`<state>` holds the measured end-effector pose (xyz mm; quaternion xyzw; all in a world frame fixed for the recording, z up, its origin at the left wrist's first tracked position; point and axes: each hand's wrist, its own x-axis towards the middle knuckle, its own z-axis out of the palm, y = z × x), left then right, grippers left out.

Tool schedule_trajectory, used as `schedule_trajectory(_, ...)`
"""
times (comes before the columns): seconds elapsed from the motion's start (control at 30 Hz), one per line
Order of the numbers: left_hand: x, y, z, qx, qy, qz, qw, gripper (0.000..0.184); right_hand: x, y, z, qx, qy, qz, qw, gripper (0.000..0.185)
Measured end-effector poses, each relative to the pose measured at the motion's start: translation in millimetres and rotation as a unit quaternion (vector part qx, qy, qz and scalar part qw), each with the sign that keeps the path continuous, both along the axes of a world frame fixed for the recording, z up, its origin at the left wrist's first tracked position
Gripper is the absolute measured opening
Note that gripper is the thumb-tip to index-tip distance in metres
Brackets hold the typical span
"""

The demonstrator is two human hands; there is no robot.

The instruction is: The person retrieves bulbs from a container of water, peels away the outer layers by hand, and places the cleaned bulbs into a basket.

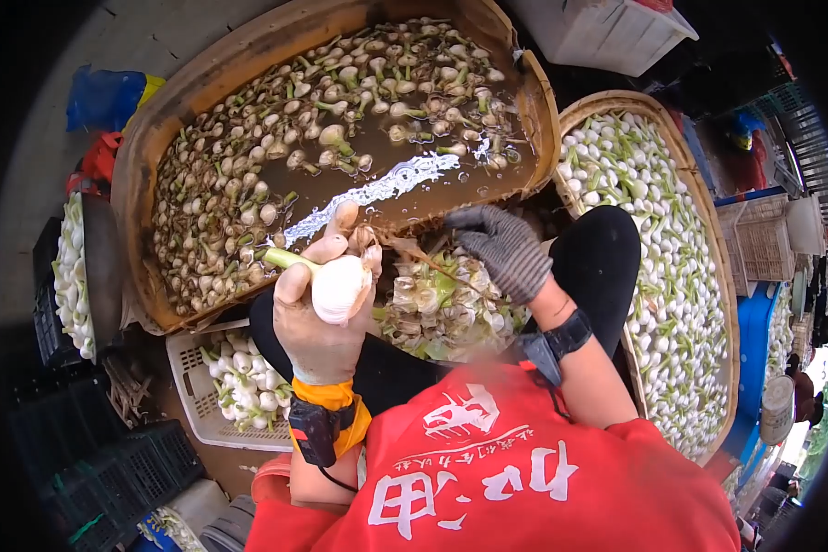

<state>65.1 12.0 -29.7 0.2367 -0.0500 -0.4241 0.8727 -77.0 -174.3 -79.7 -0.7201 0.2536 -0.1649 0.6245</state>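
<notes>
My left hand (327, 308), in a pale glove, is closed round a white bulb (341, 289) whose short green stem points left. A small brown bulb (362, 238) shows at its fingertips. My right hand (504, 250), in a dark striped glove, is to the right with curled fingers; brown stringy peel (419, 252) stretches between the hands. Whether the right fingers hold its end is hard to see. Below the hands, a heap of peelings (451, 308) lies between my knees.
Ahead is a large tub (138, 207) of muddy water with floating bulbs. On the right stands a long tub (722, 322) of white bulbs. A white basket (189, 368) of bulbs is at the left. Dark crates (129, 478) stand at lower left.
</notes>
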Motion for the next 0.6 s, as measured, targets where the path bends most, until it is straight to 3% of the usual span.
schedule_trajectory(0.07,4,0,-1,0.001,-0.058,-0.018,0.998,0.041,17,32,33,0.120,-0.094,0.009,0.988,0.030)
schedule_trajectory(0.1,2,0,-2,0.005,-0.057,-0.019,0.998,0.041,22,41,41,0.124,-0.093,0.009,0.988,0.030)
schedule_trajectory(0.17,-6,-10,-5,0.054,-0.283,0.058,0.956,0.027,28,49,52,-0.125,-0.142,0.056,0.980,0.024)
schedule_trajectory(0.2,-8,-14,-6,0.074,-0.390,0.095,0.913,0.022,29,48,56,-0.127,-0.141,0.053,0.980,0.024)
schedule_trajectory(0.23,-7,-19,-3,0.116,-0.461,0.120,0.871,0.033,28,47,59,-0.121,-0.115,0.053,0.985,0.021)
schedule_trajectory(0.27,-4,-19,-2,0.115,-0.459,0.119,0.873,0.033,27,46,60,-0.114,-0.089,0.055,0.988,0.018)
schedule_trajectory(0.33,9,-11,1,0.324,-0.609,0.163,0.706,0.038,24,50,45,-0.074,-0.117,0.050,0.989,0.013)
schedule_trajectory(0.37,15,-8,7,0.356,-0.633,0.230,0.648,0.032,18,46,39,-0.091,-0.090,0.126,0.984,0.013)
schedule_trajectory(0.4,29,6,12,0.372,-0.637,0.222,0.637,0.029,10,42,30,-0.108,-0.063,0.202,0.971,0.013)
schedule_trajectory(0.43,36,14,9,0.285,-0.431,0.242,0.821,0.028,1,39,3,-0.059,-0.005,0.180,0.982,0.012)
schedule_trajectory(0.47,48,31,12,0.310,-0.399,0.274,0.818,0.028,-8,34,-31,-0.011,0.053,0.158,0.986,0.012)
schedule_trajectory(0.5,69,68,6,0.394,-0.505,0.223,0.735,0.042,-16,27,-53,-0.042,0.171,0.149,0.973,0.014)
schedule_trajectory(0.53,82,100,8,0.398,-0.410,0.217,0.791,0.035,-21,20,-72,-0.074,0.284,0.136,0.946,0.015)
schedule_trajectory(0.57,87,127,9,0.467,-0.576,0.226,0.631,0.028,-26,19,-89,-0.071,0.283,0.137,0.947,0.015)
schedule_trajectory(0.6,91,154,17,0.569,-0.590,0.183,0.544,0.029,-34,23,-104,0.017,0.211,0.098,0.972,0.017)
